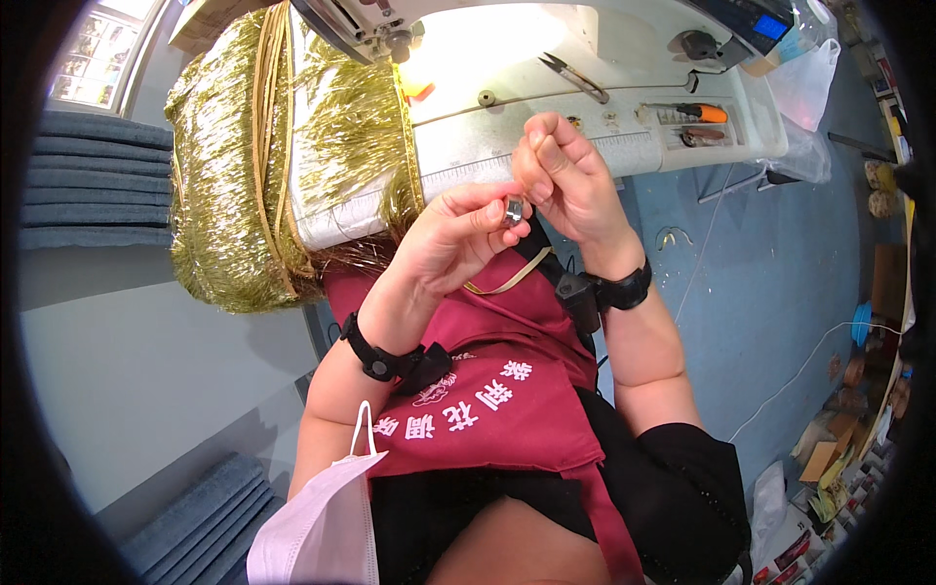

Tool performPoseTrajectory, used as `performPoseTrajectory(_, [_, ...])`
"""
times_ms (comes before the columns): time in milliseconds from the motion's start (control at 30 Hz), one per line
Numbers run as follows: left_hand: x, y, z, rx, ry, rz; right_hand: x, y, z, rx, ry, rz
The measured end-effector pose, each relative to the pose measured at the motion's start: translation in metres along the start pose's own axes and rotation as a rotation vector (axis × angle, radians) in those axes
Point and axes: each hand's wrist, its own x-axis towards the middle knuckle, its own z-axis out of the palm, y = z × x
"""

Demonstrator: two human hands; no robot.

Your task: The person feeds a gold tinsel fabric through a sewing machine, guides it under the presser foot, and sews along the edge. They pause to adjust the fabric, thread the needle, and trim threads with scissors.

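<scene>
My left hand is closed, holding a small shiny metal bobbin case between thumb and fingers, in front of the sewing machine's bed. Just above and to the right of it, my right hand is in a pinch, its fingertips close to the left hand's. Whatever the right fingers hold, perhaps a thread, is too fine to make out. Beyond the hands, a small round bobbin lies on the pale machine bed. Thread snips rest farther right on the same surface.
Gold tinsel fringe is heaped over the bed's left side. The sewing machine head stands at the back. An orange-handled tool lies in a tray at the right. A white mask hangs low at the left, near a maroon apron.
</scene>
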Motion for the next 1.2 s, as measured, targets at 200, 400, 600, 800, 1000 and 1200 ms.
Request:
performPoseTrajectory(200, [0.003,-0.005,0.0,-0.053,-0.02,0.028,-0.001,-0.001,0.002,0.072,-0.007,-0.035])
performPoseTrajectory(400, [0.0,0.003,-0.001,0.084,0.04,0.026,0.002,-0.015,0.008,-0.157,0.022,-0.047])
performPoseTrajectory(600, [-0.001,0.006,-0.006,0.119,0.103,0.14,-0.025,-0.029,0.032,-0.613,0.04,-0.114])
performPoseTrajectory(800, [-0.007,0.021,-0.006,0.388,0.276,0.358,-0.062,-0.015,0.047,-1.2,-0.23,0.108])
performPoseTrajectory(1000, [-0.019,0.019,0.012,0.86,0.361,0.554,-0.057,-0.023,0.054,-1.692,0.098,-0.088])
performPoseTrajectory(1200, [-0.027,0.009,0.033,1.103,0.455,0.688,-0.023,-0.009,0.074,-1.859,-0.003,-0.51])
